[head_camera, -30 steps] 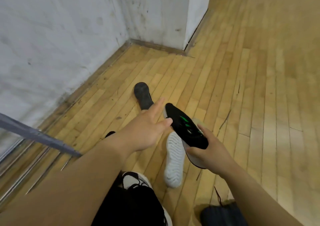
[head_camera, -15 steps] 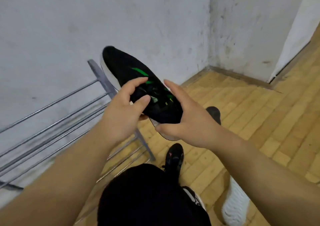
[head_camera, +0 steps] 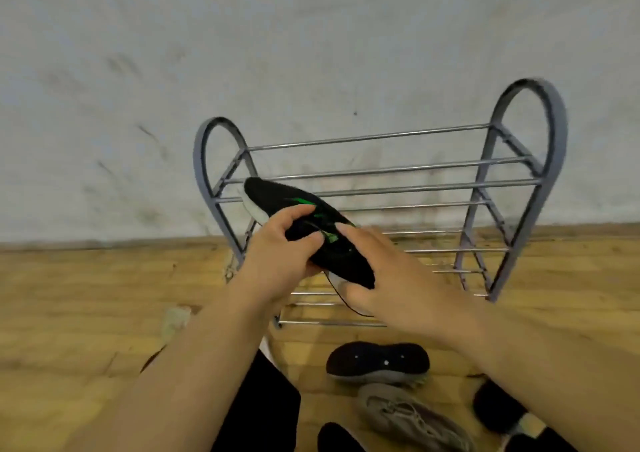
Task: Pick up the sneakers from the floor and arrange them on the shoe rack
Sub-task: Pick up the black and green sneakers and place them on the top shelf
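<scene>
A black sneaker with green marks and a white sole (head_camera: 277, 198) is held in the air in front of the grey metal shoe rack (head_camera: 381, 167), toe pointing up and left at the rack's left end. My left hand (head_camera: 280, 254) grips its middle from the left, fingers curled over the upper. My right hand (head_camera: 384, 282) holds the heel end from the right, thumb under the sole. The rack's rails carry no shoes.
The rack stands against a scuffed white wall on the wooden floor. On the floor near my feet lie a black sneaker with a grey sole (head_camera: 379, 361), a tan sneaker (head_camera: 412, 420) and a dark shoe (head_camera: 498, 413) at the right.
My view has swung left from the corner to face the rack squarely. Both hands brought the black and green sneaker with them, still gripped, to the rack's left end.
</scene>
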